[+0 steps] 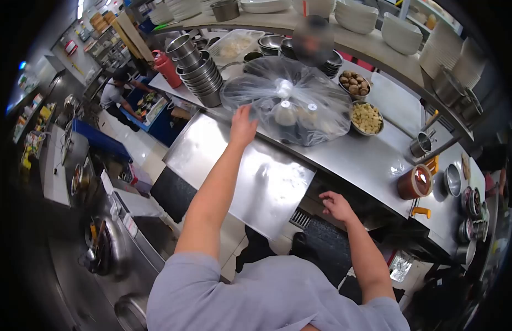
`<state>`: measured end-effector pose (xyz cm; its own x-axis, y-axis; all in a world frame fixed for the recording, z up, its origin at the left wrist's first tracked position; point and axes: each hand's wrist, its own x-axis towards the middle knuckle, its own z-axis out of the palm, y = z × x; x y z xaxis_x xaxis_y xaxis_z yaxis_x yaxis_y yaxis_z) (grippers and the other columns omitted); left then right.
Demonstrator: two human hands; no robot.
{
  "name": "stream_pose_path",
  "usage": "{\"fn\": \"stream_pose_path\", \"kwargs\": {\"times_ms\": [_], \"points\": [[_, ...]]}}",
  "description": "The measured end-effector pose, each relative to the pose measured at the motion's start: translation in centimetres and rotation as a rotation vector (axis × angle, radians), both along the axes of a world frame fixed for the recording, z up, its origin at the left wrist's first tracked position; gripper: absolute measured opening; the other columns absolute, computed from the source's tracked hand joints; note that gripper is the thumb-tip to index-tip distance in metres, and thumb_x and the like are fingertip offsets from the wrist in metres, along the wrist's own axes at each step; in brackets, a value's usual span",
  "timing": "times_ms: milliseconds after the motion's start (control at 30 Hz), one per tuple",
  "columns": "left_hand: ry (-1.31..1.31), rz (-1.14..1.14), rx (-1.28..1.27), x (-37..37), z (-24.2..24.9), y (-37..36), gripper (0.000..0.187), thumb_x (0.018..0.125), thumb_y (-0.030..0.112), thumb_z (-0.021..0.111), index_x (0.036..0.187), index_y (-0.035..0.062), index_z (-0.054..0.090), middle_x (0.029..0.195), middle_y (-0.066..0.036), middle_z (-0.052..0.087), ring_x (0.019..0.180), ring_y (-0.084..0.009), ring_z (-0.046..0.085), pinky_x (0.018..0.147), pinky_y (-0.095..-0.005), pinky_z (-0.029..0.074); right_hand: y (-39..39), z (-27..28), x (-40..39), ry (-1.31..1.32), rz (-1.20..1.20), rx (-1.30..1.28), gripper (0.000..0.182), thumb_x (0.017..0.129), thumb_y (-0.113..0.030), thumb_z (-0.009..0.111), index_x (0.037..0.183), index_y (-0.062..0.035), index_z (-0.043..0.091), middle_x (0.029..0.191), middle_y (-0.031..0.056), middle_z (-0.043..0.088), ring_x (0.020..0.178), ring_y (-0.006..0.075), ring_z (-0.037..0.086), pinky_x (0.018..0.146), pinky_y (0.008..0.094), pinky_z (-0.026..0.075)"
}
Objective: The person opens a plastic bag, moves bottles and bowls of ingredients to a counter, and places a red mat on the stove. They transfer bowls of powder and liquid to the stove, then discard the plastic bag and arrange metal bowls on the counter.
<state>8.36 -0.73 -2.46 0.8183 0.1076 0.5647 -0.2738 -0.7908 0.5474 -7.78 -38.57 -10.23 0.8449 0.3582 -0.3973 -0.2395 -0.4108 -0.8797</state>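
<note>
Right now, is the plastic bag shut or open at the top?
Shut, it seems: the bag is gathered into a bunched white knot on top, with folds spreading from it. No open mouth shows.

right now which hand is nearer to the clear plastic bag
Left: the left hand is at the edge of the clear plastic bag, perhaps touching; the right hand hangs apart, in front of the counter.

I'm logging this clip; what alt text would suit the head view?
A person's left hand reaches to the near edge of a big clear bag on a steel counter; contact is unclear. The right hand is empty, lower down. Stacked bowls stand left of the bag, brown pieces and pale cubes right.
</note>
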Motion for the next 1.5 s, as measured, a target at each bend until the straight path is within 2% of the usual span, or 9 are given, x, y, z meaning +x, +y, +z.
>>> {"fn": "stream_pose_path", "kwargs": {"times_ms": [133,300,533,667,800,1167,1300,1433,1500], "points": [[0.122,-0.116,0.265,5.7,-1.1,1.0,0.029,0.082,0.016,0.065,0.107,0.0042,0.057,0.101,-0.017,0.063,0.098,-0.0381,0.058,0.083,-0.047,0.045,10.3,4.5,4.3,-0.267,0.073,0.03,0.034,0.088,-0.011,0.057,0.12,-0.0012,0.055,0.083,0.0095,0.062,0.073,0.0175,0.061,0.069,0.0296,0.049],[0.157,-0.265,-0.037,7.9,-3.6,0.9,0.017,0.089,0.021,0.059,0.093,0.0046,0.056,0.083,-0.018,0.064,0.08,-0.0401,0.06,0.069,-0.0493,0.045,22.2,5.3,11.3,-0.529,-0.133,0.063,0.055,0.087,-0.011,0.057,0.139,-0.0088,0.039,0.104,0.0146,0.058,0.088,0.0261,0.061,0.076,0.0359,0.049],[0.342,-0.552,-0.222,9.4,-0.4,3.7,0.022,0.093,0.025,0.055,0.087,0.0037,0.055,0.077,-0.019,0.062,0.072,-0.0415,0.059,0.061,-0.0455,0.044,32.9,4.7,18.0,-0.64,-0.627,-0.34,0.04,0.082,-0.017,0.064,0.119,-0.0108,0.051,0.099,0.0101,0.058,0.089,0.0334,0.059,0.073,0.0436,0.047],[0.34,-0.589,-0.225,9.1,-1.1,3.6,0.023,0.092,0.026,0.056,0.084,0.0047,0.055,0.076,-0.018,0.062,0.072,-0.0407,0.059,0.061,-0.0466,0.044,33.9,2.8,19.4,-0.68,-0.831,-0.3,0.013,0.081,-0.019,0.062,0.088,-0.0086,0.056,0.09,0.0103,0.06,0.084,0.0359,0.059,0.068,0.0461,0.045],[0.08,-0.53,-0.109,8.9,-1.7,3.1,0.029,0.092,0.029,0.058,0.078,0.0045,0.053,0.065,-0.018,0.058,0.064,-0.0405,0.057,0.056,-0.0463,0.043,34.2,1.8,19.6,-0.674,-0.952,-0.253,0.019,0.083,-0.023,0.059,0.075,-0.006,0.056,0.079,0.0135,0.061,0.076,0.0387,0.058,0.064,0.0477,0.043],[0.211,-0.439,-0.052,8.3,-2.1,3.4,0.024,0.09,0.029,0.059,0.08,0.0076,0.055,0.072,-0.018,0.063,0.07,-0.0406,0.061,0.059,-0.0495,0.047,35.5,2.1,20.6,-0.437,-1.152,-0.388,0.027,0.082,-0.033,0.061,0.076,-0.0065,0.062,0.076,0.0188,0.064,0.075,0.0396,0.061,0.064,0.046,0.045],[0.146,-0.553,-0.12,8.3,-3.5,3.9,0.023,0.09,0.024,0.06,0.079,0.005,0.055,0.067,-0.02,0.06,0.068,-0.0438,0.058,0.056,-0.0495,0.043,35.2,4.1,21.3,-0.141,-1.196,-0.395,0.027,0.082,-0.035,0.059,0.081,-0.0087,0.065,0.087,0.0198,0.067,0.087,0.0406,0.063,0.073,0.0479,0.049],[0.19,-0.796,-0.029,9.0,-1.8,6.5,0.022,0.085,0.024,0.066,0.09,0.0064,0.053,0.073,-0.019,0.062,0.073,-0.0425,0.06,0.059,-0.0466,0.045,34.7,3.2,21.7,-0.196,-1.206,-0.396,0.023,0.082,-0.031,0.061,0.085,-0.0091,0.064,0.091,0.0195,0.067,0.09,0.0402,0.063,0.074,0.0484,0.049],[0.28,-0.853,0.1,10.0,-0.2,7.7,0.026,0.083,0.024,0.067,0.095,0.0078,0.051,0.075,-0.018,0.063,0.075,-0.0418,0.061,0.061,-0.0466,0.045,33.9,3.9,20.3,-0.366,-0.866,-0.601,0.019,0.081,-0.026,0.062,0.091,-0.0093,0.062,0.093,0.0178,0.067,0.091,0.0391,0.063,0.075,0.0493,0.049]]}}
